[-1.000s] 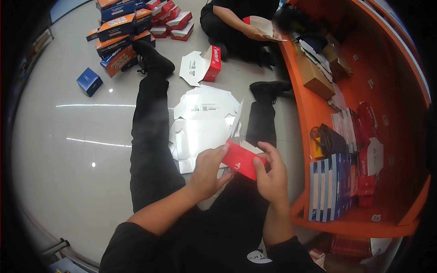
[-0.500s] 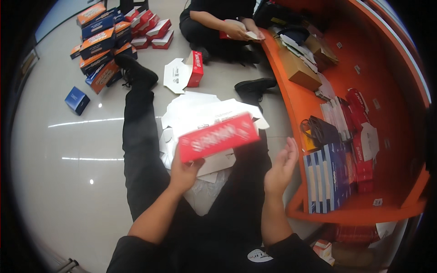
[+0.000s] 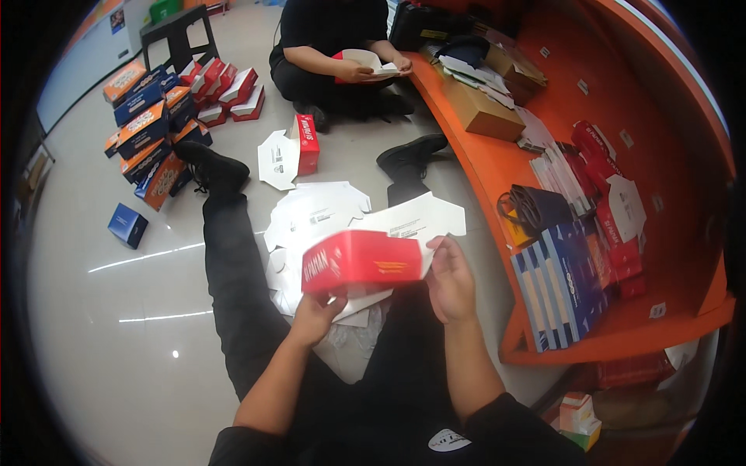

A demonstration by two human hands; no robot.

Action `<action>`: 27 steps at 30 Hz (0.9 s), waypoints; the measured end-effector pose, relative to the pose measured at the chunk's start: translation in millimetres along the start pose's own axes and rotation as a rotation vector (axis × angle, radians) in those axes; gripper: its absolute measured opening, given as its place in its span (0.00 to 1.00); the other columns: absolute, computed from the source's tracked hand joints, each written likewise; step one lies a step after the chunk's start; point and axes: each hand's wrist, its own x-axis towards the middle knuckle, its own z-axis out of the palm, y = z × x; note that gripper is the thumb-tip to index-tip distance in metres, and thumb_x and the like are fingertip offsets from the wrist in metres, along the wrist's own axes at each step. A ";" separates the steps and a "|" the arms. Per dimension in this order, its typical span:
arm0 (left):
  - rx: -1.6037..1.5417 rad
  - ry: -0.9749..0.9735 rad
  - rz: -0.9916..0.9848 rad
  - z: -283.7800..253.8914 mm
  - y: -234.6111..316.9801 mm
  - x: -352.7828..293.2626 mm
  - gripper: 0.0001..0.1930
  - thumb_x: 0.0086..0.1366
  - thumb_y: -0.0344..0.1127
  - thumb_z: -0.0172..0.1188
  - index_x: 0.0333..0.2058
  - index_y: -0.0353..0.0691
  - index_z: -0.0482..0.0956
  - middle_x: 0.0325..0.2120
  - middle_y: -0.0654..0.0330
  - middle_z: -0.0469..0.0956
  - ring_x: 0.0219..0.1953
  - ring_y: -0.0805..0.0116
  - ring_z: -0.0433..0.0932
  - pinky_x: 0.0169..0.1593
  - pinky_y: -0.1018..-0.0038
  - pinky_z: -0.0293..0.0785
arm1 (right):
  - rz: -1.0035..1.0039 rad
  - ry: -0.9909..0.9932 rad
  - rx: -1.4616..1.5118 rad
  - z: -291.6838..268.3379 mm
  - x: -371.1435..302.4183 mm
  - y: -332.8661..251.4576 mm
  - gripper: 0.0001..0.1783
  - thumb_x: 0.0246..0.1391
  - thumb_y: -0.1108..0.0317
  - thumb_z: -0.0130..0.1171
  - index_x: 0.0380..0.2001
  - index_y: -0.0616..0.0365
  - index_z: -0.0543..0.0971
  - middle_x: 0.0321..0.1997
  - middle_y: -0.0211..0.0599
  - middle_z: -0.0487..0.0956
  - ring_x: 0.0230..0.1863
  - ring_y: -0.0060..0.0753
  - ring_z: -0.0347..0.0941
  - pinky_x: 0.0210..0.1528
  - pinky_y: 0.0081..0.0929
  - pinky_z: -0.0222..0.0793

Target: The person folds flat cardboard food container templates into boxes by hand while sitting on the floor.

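A red cardboard box (image 3: 361,259), partly folded with a white inner flap spread out at its far right, is held up between my two hands. My left hand (image 3: 315,317) grips its lower left edge, thumb and fingers closed on it. At the right end, my right hand (image 3: 452,281) pinches the white edge by the corner. Beneath the box, a pile of flat white cardboard blanks (image 3: 311,213) lies on the floor between my legs. Another half-folded red box (image 3: 308,146) with its white lid open stands beyond the pile.
Orange and blue boxes (image 3: 144,128) are stacked at the far left, beside finished red boxes (image 3: 233,89). A single blue box (image 3: 127,225) sits on the floor. Along my right runs an orange shelf (image 3: 474,167) holding cartons and flat blanks. A co-worker (image 3: 334,46) sits ahead, handling another red box.
My right hand has come from open beside the box to grip its right end. The box has turned, showing another side, and the view has shifted slightly.
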 end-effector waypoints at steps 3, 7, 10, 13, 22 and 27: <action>0.483 0.550 0.069 10.8 18.2 -0.2 0.57 0.52 0.36 0.79 0.70 0.32 0.46 0.71 0.43 0.46 0.71 0.46 0.56 0.68 0.53 0.63 | -0.040 0.034 -0.318 4.7 -2.1 -5.1 0.16 0.70 0.62 0.57 0.52 0.63 0.75 0.59 0.36 0.68 0.55 0.26 0.71 0.56 0.24 0.71; 0.997 0.386 0.719 15.0 47.1 -0.7 0.57 0.41 0.40 0.84 0.68 0.45 0.59 0.71 0.44 0.47 0.72 0.40 0.53 0.71 0.50 0.56 | -0.043 -0.135 -0.664 21.5 -10.0 -11.7 0.15 0.64 0.67 0.64 0.48 0.66 0.77 0.73 0.49 0.58 0.70 0.45 0.64 0.66 0.39 0.70; 1.164 0.095 0.625 20.4 64.4 -4.2 0.31 0.37 0.38 0.84 0.43 0.44 0.82 0.57 0.51 0.73 0.63 0.45 0.68 0.63 0.56 0.66 | 0.014 -0.235 -0.659 34.2 -12.6 -2.1 0.16 0.60 0.65 0.68 0.45 0.65 0.81 0.69 0.51 0.64 0.66 0.48 0.69 0.65 0.40 0.71; 1.031 0.034 0.591 16.1 49.9 -8.2 0.30 0.37 0.37 0.83 0.42 0.44 0.81 0.49 0.59 0.80 0.50 0.54 0.76 0.56 0.60 0.69 | -0.033 -0.156 -0.783 50.0 -19.1 7.6 0.17 0.57 0.64 0.70 0.44 0.66 0.83 0.63 0.54 0.72 0.58 0.48 0.77 0.60 0.36 0.75; 1.100 0.017 0.760 28.0 42.9 -12.3 0.30 0.38 0.37 0.83 0.43 0.45 0.79 0.49 0.59 0.79 0.49 0.55 0.75 0.53 0.62 0.70 | -0.157 -0.042 -1.076 46.0 -31.2 19.4 0.19 0.57 0.63 0.69 0.47 0.66 0.84 0.59 0.57 0.76 0.52 0.47 0.80 0.55 0.33 0.75; 1.127 -0.026 0.766 20.6 35.0 -17.6 0.34 0.37 0.39 0.85 0.44 0.45 0.77 0.51 0.56 0.76 0.52 0.52 0.74 0.54 0.60 0.73 | 0.020 -0.163 -1.060 33.6 -30.9 17.0 0.18 0.63 0.59 0.63 0.48 0.62 0.84 0.57 0.57 0.77 0.51 0.49 0.79 0.54 0.35 0.74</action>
